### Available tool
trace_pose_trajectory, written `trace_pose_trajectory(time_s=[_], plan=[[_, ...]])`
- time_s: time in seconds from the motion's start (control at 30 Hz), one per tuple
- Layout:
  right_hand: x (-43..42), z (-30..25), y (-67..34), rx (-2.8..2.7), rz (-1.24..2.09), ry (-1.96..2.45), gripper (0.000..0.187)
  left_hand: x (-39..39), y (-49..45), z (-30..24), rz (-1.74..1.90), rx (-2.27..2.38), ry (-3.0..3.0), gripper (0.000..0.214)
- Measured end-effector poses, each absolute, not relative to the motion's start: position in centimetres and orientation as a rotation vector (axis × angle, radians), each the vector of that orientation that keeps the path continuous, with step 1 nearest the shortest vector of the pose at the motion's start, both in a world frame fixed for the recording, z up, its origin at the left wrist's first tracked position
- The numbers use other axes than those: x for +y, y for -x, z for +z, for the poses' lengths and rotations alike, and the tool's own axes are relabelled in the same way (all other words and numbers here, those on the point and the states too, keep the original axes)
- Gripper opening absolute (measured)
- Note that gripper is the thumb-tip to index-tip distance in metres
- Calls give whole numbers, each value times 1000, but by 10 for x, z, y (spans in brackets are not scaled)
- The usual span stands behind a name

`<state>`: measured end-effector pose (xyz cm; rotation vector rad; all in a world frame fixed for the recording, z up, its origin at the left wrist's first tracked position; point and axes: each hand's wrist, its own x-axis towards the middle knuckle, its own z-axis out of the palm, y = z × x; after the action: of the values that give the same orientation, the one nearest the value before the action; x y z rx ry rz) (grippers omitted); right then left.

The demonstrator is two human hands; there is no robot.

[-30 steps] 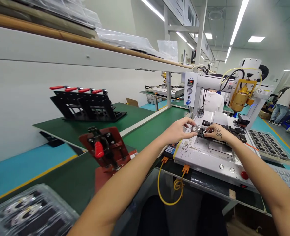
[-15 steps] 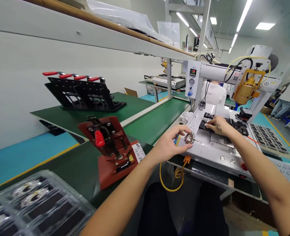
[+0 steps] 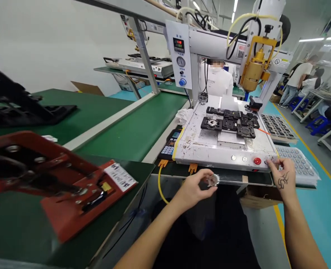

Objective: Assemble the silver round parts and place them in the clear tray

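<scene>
Both hands sit low in front of the white machine [image 3: 210, 149]. The left hand [image 3: 192, 190] pinches a small round metal part [image 3: 213, 180] between thumb and fingertips, just below the machine's front edge. The right hand [image 3: 283, 177] grips nothing; its loosely spread fingers touch that front edge, just right of the red button [image 3: 256, 161]. Black fixtures [image 3: 228, 124] lie on the machine's top.

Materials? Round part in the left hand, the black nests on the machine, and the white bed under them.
The round part in the left hand: looks metal, bright silvery glints. The nests: matte black, no shine; anodised metal or plastic, cannot tell. The bed: white painted surface, probably metal, scuffed and stained.
</scene>
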<state>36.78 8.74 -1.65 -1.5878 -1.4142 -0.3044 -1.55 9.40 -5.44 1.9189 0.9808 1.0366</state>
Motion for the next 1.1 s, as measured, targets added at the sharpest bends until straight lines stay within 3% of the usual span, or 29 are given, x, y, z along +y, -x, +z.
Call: trace_pose_trajectory(time_s=[0.17,0.33,0.57,1.1], plan=[[74,-35,-347,-1392,-359,1503,34,109,-30,-109,879,899,-2213,40],[43,-55,-299,-1784,90,1303,9,84,-12,-132,910,757,-2410,38],[72,-99,-250,-2122,238,1135,37,67,-7,-111,899,808,-2422,40],[88,-103,-243,-2226,127,1186,27,101,3,-118,805,746,-2340,45]])
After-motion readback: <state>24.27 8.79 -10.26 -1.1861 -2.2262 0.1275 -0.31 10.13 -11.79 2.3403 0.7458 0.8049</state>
